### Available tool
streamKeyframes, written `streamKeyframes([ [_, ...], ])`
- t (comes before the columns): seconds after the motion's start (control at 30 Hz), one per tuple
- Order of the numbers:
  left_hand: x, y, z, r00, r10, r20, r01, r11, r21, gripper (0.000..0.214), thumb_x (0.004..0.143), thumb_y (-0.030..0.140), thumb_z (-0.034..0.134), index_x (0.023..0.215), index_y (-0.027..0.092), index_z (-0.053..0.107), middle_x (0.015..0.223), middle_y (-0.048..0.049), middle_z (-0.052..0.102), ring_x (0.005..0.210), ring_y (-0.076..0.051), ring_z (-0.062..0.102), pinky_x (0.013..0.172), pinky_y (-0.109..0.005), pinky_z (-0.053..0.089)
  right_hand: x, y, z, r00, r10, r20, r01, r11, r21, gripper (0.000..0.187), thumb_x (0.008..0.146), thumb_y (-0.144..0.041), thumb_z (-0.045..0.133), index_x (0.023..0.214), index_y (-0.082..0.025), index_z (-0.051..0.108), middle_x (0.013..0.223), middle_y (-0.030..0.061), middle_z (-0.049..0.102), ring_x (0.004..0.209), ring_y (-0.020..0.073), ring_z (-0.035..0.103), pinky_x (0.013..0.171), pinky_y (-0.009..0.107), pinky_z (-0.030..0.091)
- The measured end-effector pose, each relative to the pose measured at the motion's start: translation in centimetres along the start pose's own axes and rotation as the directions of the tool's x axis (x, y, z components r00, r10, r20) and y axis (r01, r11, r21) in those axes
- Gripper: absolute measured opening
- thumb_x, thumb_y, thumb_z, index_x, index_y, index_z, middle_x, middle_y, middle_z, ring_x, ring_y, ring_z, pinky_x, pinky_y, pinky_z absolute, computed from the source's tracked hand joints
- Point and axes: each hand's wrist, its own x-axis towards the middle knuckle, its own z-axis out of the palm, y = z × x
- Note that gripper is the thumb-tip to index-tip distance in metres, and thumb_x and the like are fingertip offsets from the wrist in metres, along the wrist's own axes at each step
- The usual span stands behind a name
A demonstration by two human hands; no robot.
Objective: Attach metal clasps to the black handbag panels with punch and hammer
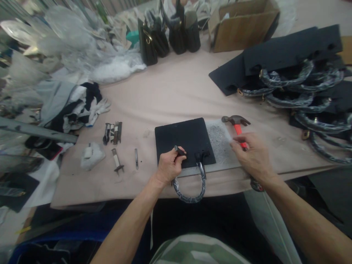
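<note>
My left hand [171,165] is closed round a short, dark metal punch [179,150], held tilted over a black bag panel [178,135]. A curved handle in clear plastic wrap [189,199] is joined to the panel's near edge and hangs toward me. My right hand [251,156] is closed on the handle of a claw hammer [238,126] with a red grip, right of the panel. The hammer's head points away from me, and its butt shows below my hand. The punch's lower end is hidden by my left fingers.
A grey, worn board [220,143] lies under the panel. Metal tools [113,132] and a slim punch [136,158] lie to the left. Black panels with wrapped handles [291,51] are piled at right. Black bags [176,35], a cardboard box [244,29] and plastic wrapping [115,68] stand behind.
</note>
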Motion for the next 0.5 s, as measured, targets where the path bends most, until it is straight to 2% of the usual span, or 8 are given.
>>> streamKeyframes([
  [0.1,0.0,0.2,0.2,0.999,0.037,-0.002,-0.037,0.998,0.046,0.012,0.091,0.020,0.060,0.100,0.020,0.067,0.091,-0.0049,0.077,0.082,-0.019,0.075,0.077,-0.028,0.060,-0.6,2.5,-0.7,0.998,0.069,0.008,-0.066,0.982,-0.179,0.031,0.086,-0.044,0.054,0.100,-0.020,0.066,0.102,0.0175,0.065,0.099,0.0333,0.061,0.091,0.048,0.049],
  [0.2,0.2,0.3,0.3,0.998,0.056,0.028,-0.058,0.995,0.075,0.011,0.090,0.020,0.060,0.098,0.019,0.067,0.089,-0.0058,0.076,0.079,-0.020,0.075,0.074,-0.028,0.059,-1.1,4.3,-0.6,0.963,0.232,0.134,-0.191,0.946,-0.262,0.049,0.086,-0.054,0.053,0.111,-0.014,0.065,0.099,0.0183,0.065,0.089,0.0335,0.061,0.083,0.049,0.050],
  [0.27,0.5,0.3,0.2,0.998,0.025,0.051,-0.027,0.999,0.031,0.010,0.089,0.018,0.060,0.097,0.020,0.067,0.089,-0.0051,0.076,0.080,-0.019,0.075,0.075,-0.028,0.059,-1.4,4.4,-0.5,0.944,0.278,0.178,-0.222,0.933,-0.283,0.052,0.088,-0.055,0.052,0.115,-0.012,0.064,0.098,0.0183,0.065,0.087,0.0328,0.060,0.080,0.048,0.049],
  [0.33,0.8,0.2,0.0,0.997,-0.020,0.069,0.022,0.999,-0.028,0.011,0.088,0.016,0.059,0.095,0.020,0.067,0.089,-0.0036,0.076,0.081,-0.018,0.074,0.078,-0.028,0.059,-1.4,3.5,-0.7,0.977,0.178,0.119,-0.134,0.941,-0.309,0.051,0.088,-0.050,0.053,0.120,-0.011,0.063,0.107,0.0208,0.064,0.097,0.0353,0.059,0.084,0.049,0.048],
  [0.4,0.9,0.2,-0.2,0.996,-0.045,0.082,0.050,0.997,-0.056,0.012,0.088,0.014,0.059,0.095,0.020,0.067,0.089,-0.0027,0.076,0.081,-0.017,0.073,0.079,-0.027,0.059,-1.5,1.5,-1.0,0.999,-0.013,0.044,0.026,0.948,-0.318,0.045,0.089,-0.042,0.054,0.123,-0.013,0.063,0.118,0.0217,0.060,0.109,0.0372,0.055,0.091,0.050,0.045],
  [0.47,1.0,0.2,-0.3,0.996,-0.047,0.080,0.051,0.997,-0.054,0.012,0.087,0.015,0.060,0.095,0.020,0.067,0.088,-0.0028,0.076,0.080,-0.017,0.073,0.078,-0.028,0.058,-1.6,-1.1,-1.1,0.982,-0.185,0.045,0.190,0.943,-0.274,0.035,0.091,-0.031,0.052,0.121,-0.018,0.065,0.122,0.0183,0.061,0.114,0.0354,0.054,0.095,0.050,0.042],
  [0.5,1.0,0.2,-0.4,0.996,-0.045,0.078,0.050,0.997,-0.055,0.011,0.087,0.015,0.060,0.095,0.020,0.067,0.088,-0.0029,0.076,0.080,-0.018,0.073,0.078,-0.028,0.058,-1.8,-2.4,-1.0,0.963,-0.256,0.083,0.269,0.935,-0.233,0.030,0.092,-0.027,0.052,0.117,-0.020,0.068,0.121,0.0159,0.062,0.113,0.0336,0.055,0.094,0.049,0.041],
])
